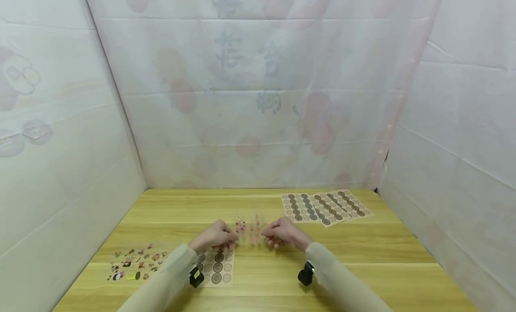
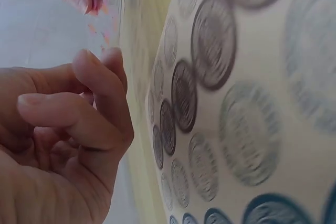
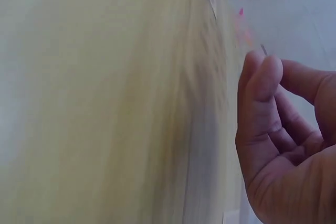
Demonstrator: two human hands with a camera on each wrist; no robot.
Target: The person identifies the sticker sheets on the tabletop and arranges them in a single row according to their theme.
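Observation:
Between my hands stretches a see-through sticker sheet [image 1: 241, 227] with small pink, red and yellow pictures, lifted above the table. My left hand [image 1: 217, 236] pinches its left side between thumb and fingers, over a tan sheet of round stamp-like stickers [image 1: 217, 269]. On the opposite side my right hand [image 1: 284, 232] pinches it with thumb and forefinger. In the left wrist view, the round stickers [image 2: 214, 40] fill the right, beside the left hand [image 2: 79, 124]. The right wrist view has the right hand [image 3: 289, 140] with thumb and forefinger together; the clear sheet barely shows there.
Another clear sheet with several colourful stickers [image 1: 137, 262] lies at the table's left. Overlapping tan sheets of round stickers [image 1: 296, 209] are at the back right. White printed cloth walls [image 1: 250, 123] enclose the wooden table [image 1: 342, 267] at the back and sides.

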